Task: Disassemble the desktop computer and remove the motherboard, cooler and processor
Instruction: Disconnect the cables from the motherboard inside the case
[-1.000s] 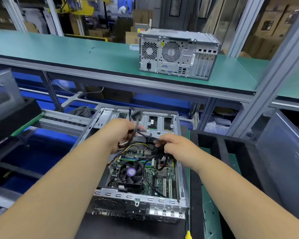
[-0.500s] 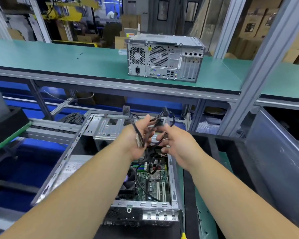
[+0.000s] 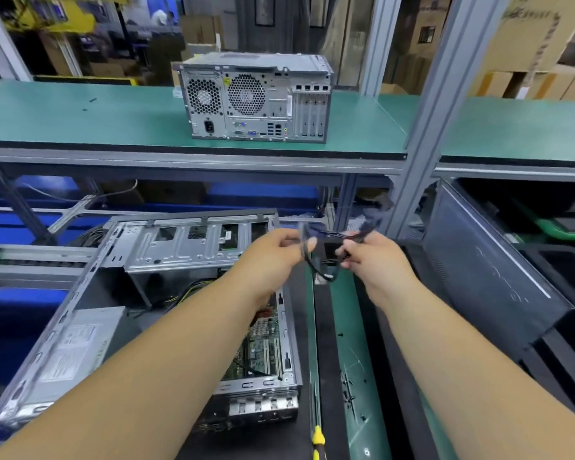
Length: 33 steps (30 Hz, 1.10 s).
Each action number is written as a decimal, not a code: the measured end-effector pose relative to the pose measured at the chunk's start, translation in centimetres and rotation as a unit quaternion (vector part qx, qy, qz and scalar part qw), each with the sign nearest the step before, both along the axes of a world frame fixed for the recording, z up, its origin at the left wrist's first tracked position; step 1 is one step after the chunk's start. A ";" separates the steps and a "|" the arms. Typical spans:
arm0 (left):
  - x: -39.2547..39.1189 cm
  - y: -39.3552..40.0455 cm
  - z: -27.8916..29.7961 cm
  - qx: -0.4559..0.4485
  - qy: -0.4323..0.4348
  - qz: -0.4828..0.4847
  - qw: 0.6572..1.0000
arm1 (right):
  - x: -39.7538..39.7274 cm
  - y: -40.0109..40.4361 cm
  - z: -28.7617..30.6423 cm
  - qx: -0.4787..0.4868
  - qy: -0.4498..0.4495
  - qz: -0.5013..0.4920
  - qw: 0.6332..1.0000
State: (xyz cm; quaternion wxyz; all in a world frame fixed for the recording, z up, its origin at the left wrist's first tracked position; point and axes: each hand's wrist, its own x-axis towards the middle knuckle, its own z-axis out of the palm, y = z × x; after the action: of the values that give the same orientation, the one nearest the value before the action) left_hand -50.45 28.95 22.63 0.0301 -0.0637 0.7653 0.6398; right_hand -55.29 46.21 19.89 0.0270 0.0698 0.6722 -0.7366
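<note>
Both hands are raised together past the right edge of the open desktop case (image 3: 140, 293), and between them they hold a bundle of dark cables (image 3: 332, 250). The left hand (image 3: 273, 257) has its fingers curled round the left part of the bundle; the right hand (image 3: 375, 257) pinches the right part, with loose loops hanging just below the fingers and a blurred connector end sticking up past the right hand (the motion blur hides which connector it is).

Below and to the left of the left hand lies the case on its side, lid off. The motherboard (image 3: 263, 346) sits inside it, directly under the left forearm, its green board and white slots showing beside the arm. The cooler and processor cannot be made out; the forearm covers that part of the board. Farther left of the forearm, in the near corner of the case, is the grey power supply (image 3: 70, 353). The metal drive cage (image 3: 186, 244) lies just left of the left hand.

Under the right hand runs a green mat strip (image 3: 356, 376) with small dark screws (image 3: 347, 390) scattered on it. Near the left elbow, a yellow-handled screwdriver (image 3: 317, 439) lies beside the case. Beyond both hands, on the green upper shelf (image 3: 80, 121), stands a second, closed computer tower (image 3: 256, 97).
</note>
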 end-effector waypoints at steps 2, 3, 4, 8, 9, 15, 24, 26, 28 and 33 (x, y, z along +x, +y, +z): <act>0.1 -1.1 -0.9 -0.061 -0.014 0.017 0.998 | -1.5 1.9 -1.1 0.003 -0.024 -0.082 0.996; 0.2 -1.6 -1.2 -0.072 -0.022 0.033 0.997 | -2.2 2.7 -1.9 0.024 -0.033 -0.114 0.993; 0.3 -2.1 -1.5 -0.074 -0.029 0.047 0.996 | -2.9 3.5 -2.8 0.061 -0.036 -0.137 0.988; 0.9 -3.3 -2.4 -0.065 -0.036 0.084 0.994 | -4.7 5.1 -6.7 0.290 -0.012 -0.135 0.947; 1.1 -3.6 -2.6 -0.066 -0.035 0.093 0.993 | -5.1 5.2 -7.6 0.355 -0.007 -0.117 0.928; 1.7 -4.7 -3.1 -0.083 -0.034 0.135 0.987 | -6.8 4.9 -11.7 0.495 -0.039 -0.014 0.868; 2.5 -6.5 -3.8 -0.124 -0.066 0.175 0.975 | -8.0 2.8 -11.4 0.464 -0.074 0.057 0.881; 2.8 -7.6 -3.9 -0.136 -0.083 0.189 0.969 | -7.8 1.5 -10.1 0.430 -0.038 0.066 0.900; 3.0 -8.8 -4.0 -0.144 -0.099 0.197 0.965 | -7.2 -0.2 -8.3 0.394 -0.001 0.081 0.915; 3.2 -12.3 -4.3 -0.210 -0.131 0.147 0.958 | -4.1 -5.3 -3.9 0.331 0.103 0.106 0.932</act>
State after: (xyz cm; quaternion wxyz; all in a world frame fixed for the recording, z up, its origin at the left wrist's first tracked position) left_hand -47.25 16.67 18.34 0.0217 -0.2642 0.8538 0.4480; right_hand -59.41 40.89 15.96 0.0108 -0.0729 0.8804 -0.4684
